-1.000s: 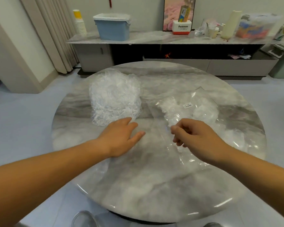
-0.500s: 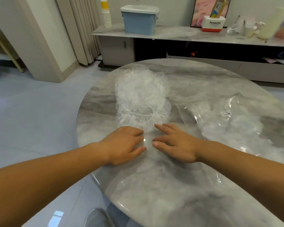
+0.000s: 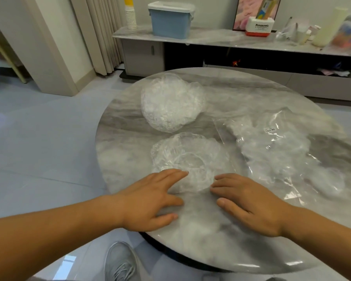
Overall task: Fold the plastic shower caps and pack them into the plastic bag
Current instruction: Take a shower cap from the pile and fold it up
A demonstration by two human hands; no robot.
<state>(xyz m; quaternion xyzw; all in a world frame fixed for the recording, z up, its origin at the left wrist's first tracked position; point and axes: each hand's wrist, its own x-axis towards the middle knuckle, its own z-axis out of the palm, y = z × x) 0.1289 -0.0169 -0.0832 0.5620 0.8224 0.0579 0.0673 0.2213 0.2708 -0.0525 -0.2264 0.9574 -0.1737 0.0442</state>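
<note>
One clear shower cap (image 3: pixel 187 159) lay flat on the round marble table (image 3: pixel 120 138), near edge. Left hand (image 3: pixel 152 201) and right hand (image 3: pixel 249 203) rested flat, fingers straight, fingertips touching the cap's near rim, gripping nothing. Pile of caps (image 3: pixel 170 102) sat behind. Plastic bag (image 3: pixel 282 151) lay to the right, holding caps.

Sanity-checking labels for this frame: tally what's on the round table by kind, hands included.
pile of shower caps: 1 (caps in it too bunched to count)
single shower cap: 1
plastic bag: 1
hands: 2 (left hand, right hand)
Total: 5
</note>
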